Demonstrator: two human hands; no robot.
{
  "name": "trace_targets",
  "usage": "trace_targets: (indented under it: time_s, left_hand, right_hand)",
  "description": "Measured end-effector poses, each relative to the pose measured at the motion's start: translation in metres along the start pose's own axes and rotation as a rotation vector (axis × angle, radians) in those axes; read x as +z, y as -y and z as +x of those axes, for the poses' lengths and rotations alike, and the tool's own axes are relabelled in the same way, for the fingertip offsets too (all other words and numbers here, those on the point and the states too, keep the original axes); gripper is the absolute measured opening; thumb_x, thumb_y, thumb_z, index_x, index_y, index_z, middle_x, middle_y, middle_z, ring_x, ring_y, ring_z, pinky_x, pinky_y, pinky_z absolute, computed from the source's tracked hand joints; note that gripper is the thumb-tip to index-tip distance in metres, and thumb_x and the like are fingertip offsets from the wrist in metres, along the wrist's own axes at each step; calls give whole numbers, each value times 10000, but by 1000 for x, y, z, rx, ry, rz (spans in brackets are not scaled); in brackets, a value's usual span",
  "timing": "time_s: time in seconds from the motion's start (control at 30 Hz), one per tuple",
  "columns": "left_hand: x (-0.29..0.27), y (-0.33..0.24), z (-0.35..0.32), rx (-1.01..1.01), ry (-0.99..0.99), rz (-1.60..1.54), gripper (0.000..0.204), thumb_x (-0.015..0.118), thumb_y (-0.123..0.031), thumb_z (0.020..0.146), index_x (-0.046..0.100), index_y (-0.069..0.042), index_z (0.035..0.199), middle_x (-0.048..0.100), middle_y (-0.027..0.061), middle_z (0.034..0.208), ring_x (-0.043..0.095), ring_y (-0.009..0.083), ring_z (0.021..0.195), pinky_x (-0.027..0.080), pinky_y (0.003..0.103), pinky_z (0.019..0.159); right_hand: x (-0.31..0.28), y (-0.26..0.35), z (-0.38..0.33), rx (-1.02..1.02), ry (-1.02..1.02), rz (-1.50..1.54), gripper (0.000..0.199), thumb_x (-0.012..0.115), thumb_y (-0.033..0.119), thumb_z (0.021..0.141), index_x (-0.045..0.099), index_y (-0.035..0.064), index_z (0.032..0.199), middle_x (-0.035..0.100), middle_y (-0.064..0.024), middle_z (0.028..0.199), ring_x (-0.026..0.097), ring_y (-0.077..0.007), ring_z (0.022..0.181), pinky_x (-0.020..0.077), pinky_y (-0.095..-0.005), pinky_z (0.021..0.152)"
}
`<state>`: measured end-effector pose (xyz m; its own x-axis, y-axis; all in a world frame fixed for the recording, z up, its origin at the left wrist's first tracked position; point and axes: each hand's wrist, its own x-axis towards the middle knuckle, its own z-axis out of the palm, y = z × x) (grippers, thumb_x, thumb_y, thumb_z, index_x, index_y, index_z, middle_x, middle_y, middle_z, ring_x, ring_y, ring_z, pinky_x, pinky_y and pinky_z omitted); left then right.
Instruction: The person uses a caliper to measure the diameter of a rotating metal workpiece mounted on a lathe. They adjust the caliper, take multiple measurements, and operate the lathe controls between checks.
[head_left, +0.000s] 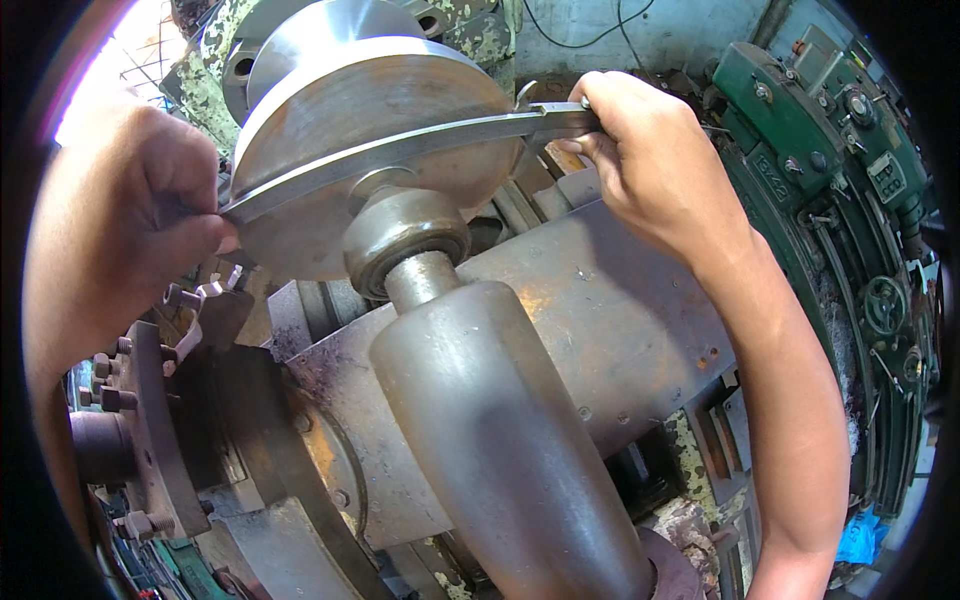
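A round metal disc with a shiny turned rim is mounted in a lathe. Across its near face runs a long flat steel caliper, tilted up toward the right. At the caliper's lower left end, my left hand is closed, thumb and fingers pinching it beside the disc's edge. My right hand grips the other end, near the sliding jaw, just past the disc's right edge. A rounded lathe center presses at the middle of the disc, carried by a thick cylindrical quill.
Under the disc lies a flat metal cover plate. A bolted tool post stands at the lower left, close to my left forearm. Green machinery with a handwheel lines the right side. A blue bag lies at the lower right.
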<state>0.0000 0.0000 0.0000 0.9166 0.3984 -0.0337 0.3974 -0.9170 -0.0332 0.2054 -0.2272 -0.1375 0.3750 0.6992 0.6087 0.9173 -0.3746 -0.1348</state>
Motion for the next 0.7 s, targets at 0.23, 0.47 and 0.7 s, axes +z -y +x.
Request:
trace_targets:
  time_s: [0.23,0.47,0.7]
  left_hand:
    - [13,15,-1,269,-220,82,268,795,0,723,535,-33,668,486,57,666,497,162,615,409,306,625]
    - [-6,7,5,112,18,168,190,786,8,719,600,-12,687,533,78,674,538,163,639,405,308,613]
    - [8,12,0,217,-157,16,169,774,9,731,610,-9,695,526,75,679,539,136,632,404,278,588]
  right_hand:
    - [-1,-6,1,-42,-13,-32,105,616,50,883,536,-12,913,611,-203,865,631,-410,868,517,-484,768]
    - [2,-7,3,-66,-42,-37,121,635,60,877,543,-11,909,612,-204,865,628,-415,873,518,-483,773]
    - [7,-4,1,-45,-70,1,133,660,44,860,558,-10,925,609,-205,863,621,-413,850,504,-480,754]
